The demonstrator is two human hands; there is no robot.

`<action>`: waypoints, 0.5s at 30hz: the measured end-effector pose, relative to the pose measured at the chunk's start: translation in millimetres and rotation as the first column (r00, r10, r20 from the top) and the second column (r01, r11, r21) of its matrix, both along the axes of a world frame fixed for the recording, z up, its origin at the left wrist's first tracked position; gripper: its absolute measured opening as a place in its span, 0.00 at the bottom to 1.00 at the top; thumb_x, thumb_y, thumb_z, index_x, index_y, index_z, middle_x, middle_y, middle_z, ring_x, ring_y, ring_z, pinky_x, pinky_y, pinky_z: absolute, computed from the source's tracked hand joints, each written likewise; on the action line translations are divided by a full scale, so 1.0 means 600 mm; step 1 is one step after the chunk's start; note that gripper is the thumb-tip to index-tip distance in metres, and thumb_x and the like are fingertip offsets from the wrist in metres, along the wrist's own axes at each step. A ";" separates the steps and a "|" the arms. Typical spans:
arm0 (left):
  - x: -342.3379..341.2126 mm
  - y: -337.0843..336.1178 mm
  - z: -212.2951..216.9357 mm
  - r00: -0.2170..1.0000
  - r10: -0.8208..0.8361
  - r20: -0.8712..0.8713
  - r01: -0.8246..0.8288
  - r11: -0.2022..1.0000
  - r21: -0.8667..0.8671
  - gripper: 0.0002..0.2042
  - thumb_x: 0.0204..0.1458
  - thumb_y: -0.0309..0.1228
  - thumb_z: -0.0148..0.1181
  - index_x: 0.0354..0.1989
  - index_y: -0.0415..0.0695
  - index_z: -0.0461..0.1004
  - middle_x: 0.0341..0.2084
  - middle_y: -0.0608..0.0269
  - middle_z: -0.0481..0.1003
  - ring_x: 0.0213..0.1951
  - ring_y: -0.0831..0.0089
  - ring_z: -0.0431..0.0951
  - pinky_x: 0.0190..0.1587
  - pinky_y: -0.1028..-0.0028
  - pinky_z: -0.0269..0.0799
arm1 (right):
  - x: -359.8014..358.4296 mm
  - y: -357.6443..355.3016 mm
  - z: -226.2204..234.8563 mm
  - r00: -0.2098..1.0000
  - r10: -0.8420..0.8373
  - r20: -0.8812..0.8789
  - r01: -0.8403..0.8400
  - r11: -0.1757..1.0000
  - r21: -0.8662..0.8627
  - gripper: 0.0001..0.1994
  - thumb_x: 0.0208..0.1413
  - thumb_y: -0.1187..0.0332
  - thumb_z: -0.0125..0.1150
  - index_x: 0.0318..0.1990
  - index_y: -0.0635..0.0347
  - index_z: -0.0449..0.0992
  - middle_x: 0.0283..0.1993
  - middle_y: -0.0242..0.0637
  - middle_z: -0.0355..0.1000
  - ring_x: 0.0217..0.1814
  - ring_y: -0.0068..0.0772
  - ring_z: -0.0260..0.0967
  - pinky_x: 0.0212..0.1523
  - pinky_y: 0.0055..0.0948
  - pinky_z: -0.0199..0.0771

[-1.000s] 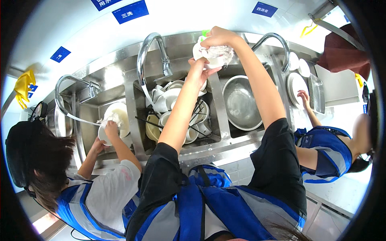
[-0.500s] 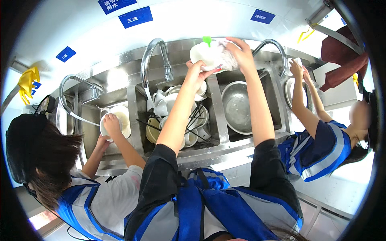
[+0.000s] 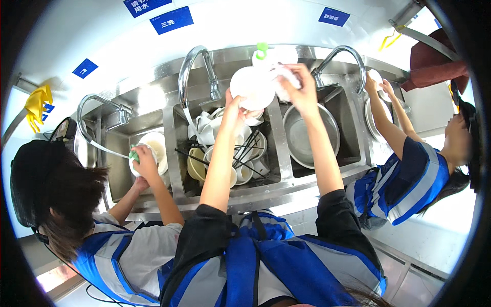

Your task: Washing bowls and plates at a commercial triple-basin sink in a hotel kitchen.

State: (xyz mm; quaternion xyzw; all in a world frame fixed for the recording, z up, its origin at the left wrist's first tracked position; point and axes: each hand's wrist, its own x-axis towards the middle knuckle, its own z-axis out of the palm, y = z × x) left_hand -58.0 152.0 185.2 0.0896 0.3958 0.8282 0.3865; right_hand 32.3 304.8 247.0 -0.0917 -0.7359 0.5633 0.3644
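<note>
In the sink unit (image 3: 266, 201), the left basin (image 3: 115, 171), middle basin (image 3: 177, 179) and right basin (image 3: 354, 148) run side by side. Cups and bowls (image 3: 209, 134) heap in the middle one, with sticks (image 3: 246, 152) across their right half. Above its back right corner, a dish (image 3: 250, 83) lies between left hand (image 3: 235, 111) and right hand (image 3: 300, 91). A pan (image 3: 312, 137) stands in the right basin; plates (image 3: 372, 122) lie beyond its right edge.

This looks like a commercial kitchen's dishwashing area: a long stainless-steel sink unit (image 3: 174, 171) with several basins, tall curved chrome faucets (image 3: 182, 77), heaped white cups and bowls (image 3: 207, 134), blue rectangular wall signs (image 3: 172, 21), co-workers in blue-and-grey vests (image 3: 417, 179).
</note>
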 end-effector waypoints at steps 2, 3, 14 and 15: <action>0.018 -0.022 -0.011 1.000 0.022 0.005 -0.021 0.999 -0.031 0.31 0.42 0.23 0.43 0.59 0.52 0.44 0.54 0.47 0.55 0.49 0.47 0.68 0.39 0.52 0.77 | -0.014 -0.026 -0.023 0.994 0.099 0.054 -0.110 0.954 0.279 0.15 0.42 0.76 0.61 0.41 0.61 0.70 0.42 0.38 0.69 0.46 0.34 0.68 0.47 0.27 0.67; 0.027 -0.032 -0.019 0.999 0.039 -0.008 -0.040 0.995 -0.088 0.31 0.42 0.22 0.43 0.58 0.52 0.44 0.54 0.47 0.55 0.49 0.48 0.68 0.38 0.52 0.77 | -0.021 -0.038 -0.039 0.985 0.136 0.108 -0.171 0.868 0.467 0.15 0.40 0.75 0.61 0.40 0.61 0.71 0.43 0.41 0.69 0.45 0.39 0.68 0.46 0.30 0.69; 0.081 -0.133 -0.151 0.890 0.354 -0.287 -0.436 0.845 -0.311 0.34 0.36 0.10 0.41 0.59 0.39 0.49 0.52 0.53 0.58 0.53 0.65 0.63 0.57 0.70 0.57 | -0.021 -0.179 -0.244 0.844 0.258 0.470 -0.479 0.756 0.446 0.16 0.37 0.71 0.62 0.39 0.61 0.74 0.41 0.41 0.71 0.46 0.45 0.66 0.47 0.37 0.68; 0.085 -0.140 -0.161 0.870 0.378 -0.318 -0.467 0.840 -0.278 0.34 0.37 0.11 0.41 0.60 0.39 0.48 0.52 0.52 0.58 0.53 0.65 0.62 0.57 0.70 0.57 | -0.018 -0.189 -0.255 0.806 0.372 0.460 -0.530 0.800 0.282 0.16 0.37 0.71 0.63 0.38 0.61 0.74 0.40 0.43 0.72 0.45 0.46 0.66 0.47 0.37 0.67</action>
